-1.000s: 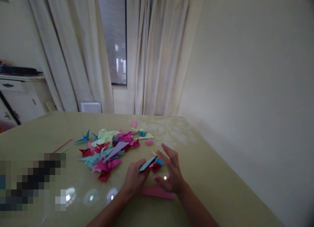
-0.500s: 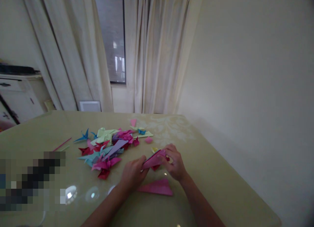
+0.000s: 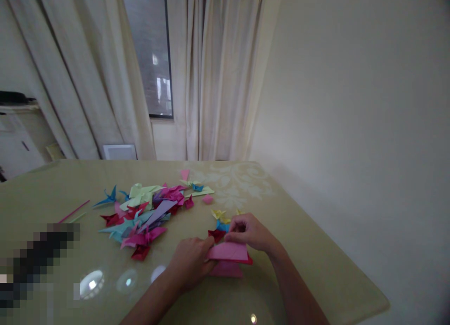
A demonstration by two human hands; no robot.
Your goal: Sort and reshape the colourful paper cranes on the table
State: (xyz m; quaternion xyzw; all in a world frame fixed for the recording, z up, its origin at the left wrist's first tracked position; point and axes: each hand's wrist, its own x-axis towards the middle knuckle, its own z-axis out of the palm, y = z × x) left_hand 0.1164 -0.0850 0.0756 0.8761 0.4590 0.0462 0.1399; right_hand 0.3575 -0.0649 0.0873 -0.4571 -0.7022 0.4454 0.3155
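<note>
A folded pink paper [image 3: 230, 251], with a darker red-pink side at its right corner, is held just above the table. My left hand [image 3: 193, 259] grips its left end between thumb and fingers. At the upper edge of the paper, my right hand [image 3: 251, 233] is closed in a pinch, fingertips touching it. A pink shape [image 3: 227, 269] shows below the paper; whether it is another sheet or a reflection I cannot tell. Small folded papers lie just beyond my hands: a red one [image 3: 216, 234], a blue one [image 3: 222, 225] and a yellow one [image 3: 218, 214].
A heap of colourful folded-paper birds [image 3: 151, 217] covers the table left of my hands. A pink stick [image 3: 74, 211] lies farther left, beside a blurred-out dark object [image 3: 38, 259]. The glossy table [image 3: 316, 254] ends near the wall at right. Curtains hang behind.
The pink paper has come down and turned from slanted to nearly level, its flat face now showing. My right hand has shifted from the paper's right end to its upper edge. The view has swung slightly right.
</note>
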